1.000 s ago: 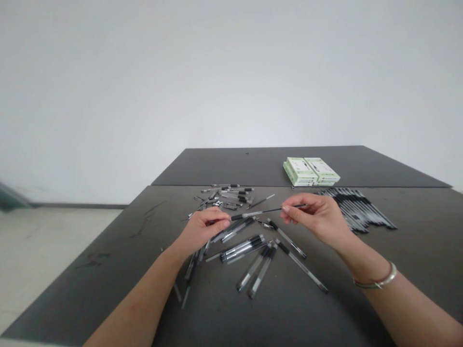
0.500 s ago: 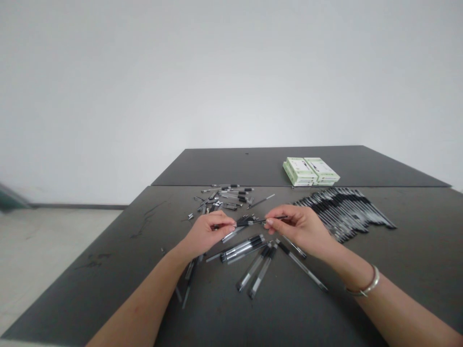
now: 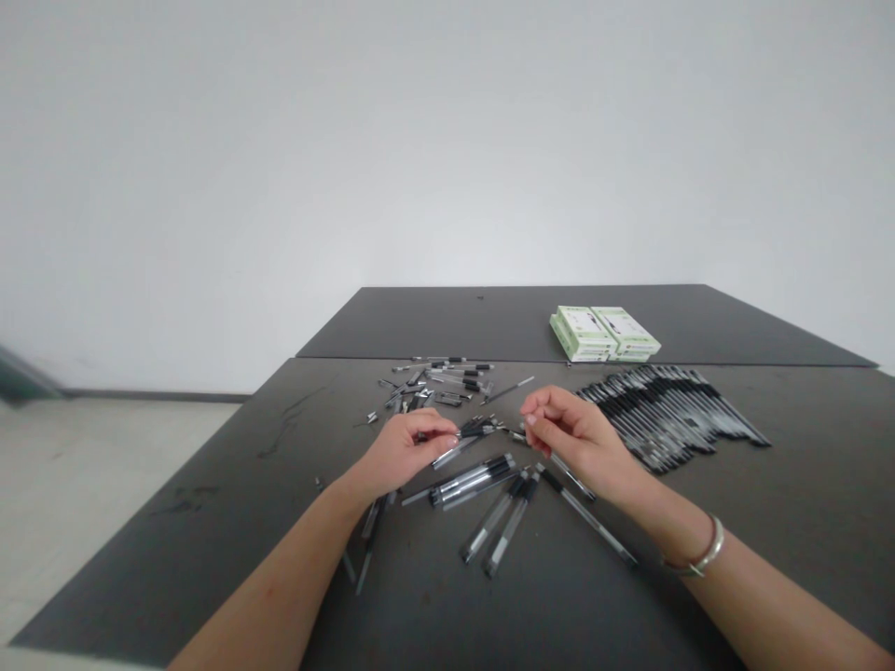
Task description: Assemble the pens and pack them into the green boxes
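Left hand closed in a pinch on a slim black-tipped pen, lower centre of frame. Loose transparent pens lay scattered on the dark table beneath and between the hands, with a further heap above them at centre. Right hand curled, fingertips together, near the pen's far end but apart from it; could not tell if it gripped anything. Right of it: silver bangle on the wrist, fanned pen rows, two green-and-white boxes behind.
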A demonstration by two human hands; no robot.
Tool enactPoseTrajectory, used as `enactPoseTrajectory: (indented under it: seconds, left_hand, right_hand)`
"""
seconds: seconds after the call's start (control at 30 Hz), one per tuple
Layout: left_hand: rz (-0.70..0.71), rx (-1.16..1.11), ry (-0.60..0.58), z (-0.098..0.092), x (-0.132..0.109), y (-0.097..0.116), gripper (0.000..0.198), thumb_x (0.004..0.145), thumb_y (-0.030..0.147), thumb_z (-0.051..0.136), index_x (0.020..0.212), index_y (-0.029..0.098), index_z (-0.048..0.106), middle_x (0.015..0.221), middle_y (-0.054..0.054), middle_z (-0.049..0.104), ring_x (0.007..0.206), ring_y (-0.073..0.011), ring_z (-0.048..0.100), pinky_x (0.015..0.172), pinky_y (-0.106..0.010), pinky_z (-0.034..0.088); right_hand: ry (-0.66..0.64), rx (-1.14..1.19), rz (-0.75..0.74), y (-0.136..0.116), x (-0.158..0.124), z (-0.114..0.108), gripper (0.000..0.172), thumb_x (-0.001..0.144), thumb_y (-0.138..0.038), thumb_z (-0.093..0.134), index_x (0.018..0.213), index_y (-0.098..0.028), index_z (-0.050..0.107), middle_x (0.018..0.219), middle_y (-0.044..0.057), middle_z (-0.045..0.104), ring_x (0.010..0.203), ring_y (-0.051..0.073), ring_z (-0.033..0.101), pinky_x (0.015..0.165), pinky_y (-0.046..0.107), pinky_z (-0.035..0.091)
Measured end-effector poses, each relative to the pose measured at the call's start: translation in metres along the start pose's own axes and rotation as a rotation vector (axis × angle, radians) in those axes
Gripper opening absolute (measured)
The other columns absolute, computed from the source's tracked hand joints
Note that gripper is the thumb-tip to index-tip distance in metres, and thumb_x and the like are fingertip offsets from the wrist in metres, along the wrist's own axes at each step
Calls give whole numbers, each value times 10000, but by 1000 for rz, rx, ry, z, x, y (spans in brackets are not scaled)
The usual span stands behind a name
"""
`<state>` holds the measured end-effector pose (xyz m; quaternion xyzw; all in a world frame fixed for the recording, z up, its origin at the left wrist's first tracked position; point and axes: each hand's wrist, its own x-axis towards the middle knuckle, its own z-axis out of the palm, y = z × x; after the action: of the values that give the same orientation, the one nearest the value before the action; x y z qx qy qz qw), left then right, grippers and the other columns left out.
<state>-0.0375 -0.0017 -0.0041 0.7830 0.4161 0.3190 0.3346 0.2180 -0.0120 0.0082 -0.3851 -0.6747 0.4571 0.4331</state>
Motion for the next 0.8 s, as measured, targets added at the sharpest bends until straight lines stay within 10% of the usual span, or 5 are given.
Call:
enactPoseTrajectory:
  seconds: [0.37, 0.8]
  left_hand:
    - [-60, -22, 218, -4, 1, -4, 232, 842, 330, 595, 870, 152, 742, 852, -53, 713, 809, -189, 635, 758, -282, 459]
    - [-186, -54, 378, -8, 2, -7, 288, 812, 392, 620, 901, 153, 754, 834, -50, 737, 756, -197, 634, 705, -294, 464]
  right_hand:
    - [-47, -851, -149, 44, 77, 13, 235, 787, -55, 559, 909, -159, 732, 943, 70, 720, 853, 174, 646, 792, 265, 471]
    - [-231, -1004, -148, 60, 117, 31, 169, 789, -158, 630, 889, -186, 763, 939, 96, 741, 937, 247, 647, 863, 311, 439]
